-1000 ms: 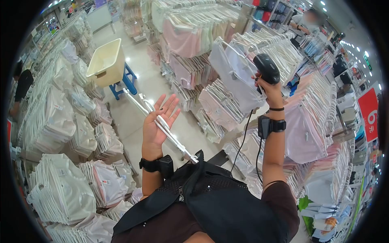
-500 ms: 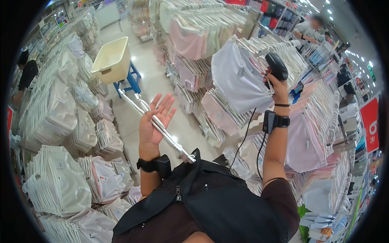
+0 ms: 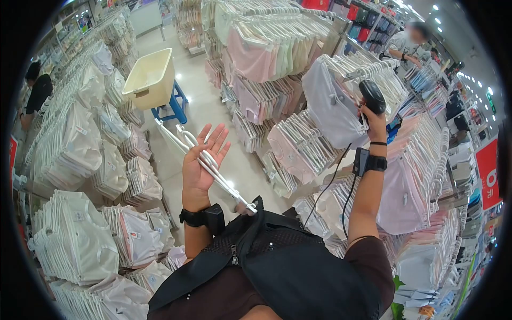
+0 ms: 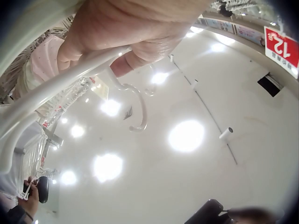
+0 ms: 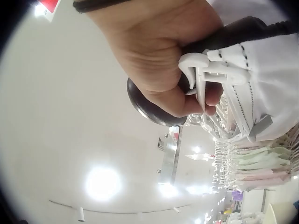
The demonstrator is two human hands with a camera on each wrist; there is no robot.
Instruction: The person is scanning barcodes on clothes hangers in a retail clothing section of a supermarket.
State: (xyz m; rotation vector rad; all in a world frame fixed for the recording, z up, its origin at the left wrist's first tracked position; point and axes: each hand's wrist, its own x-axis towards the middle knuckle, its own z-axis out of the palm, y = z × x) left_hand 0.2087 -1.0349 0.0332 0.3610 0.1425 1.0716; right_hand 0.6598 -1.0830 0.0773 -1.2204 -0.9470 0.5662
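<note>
Across my left palm (image 3: 197, 175) lie several bare white plastic hangers (image 3: 228, 189); the thumb crosses over them while the other fingers stretch out straight. In the left wrist view, one hanger's hook (image 4: 140, 112) curves out below the thumb. My right hand (image 3: 375, 127) grips a black handheld barcode scanner (image 3: 372, 96) at the rack. Its thumb and fingertips also pinch the white clip end of a hanger (image 5: 201, 86), which carries pale lavender underpants (image 3: 326, 101). The scanner's handle is partly hidden behind the hand and cloth.
Racks of pastel underpants (image 3: 264, 48) stand ahead and to the right, with more hanging garments (image 3: 74, 234) at left. A cream tub (image 3: 151, 74) rests on a blue stool (image 3: 173, 106) in the aisle. Other people (image 3: 408, 45) are at far right and far left.
My right hand has shifted rightward and slightly down with the scanner and lavender underpants. My left hand keeps the same hold on the bare hangers. The head view has turned a little.
</note>
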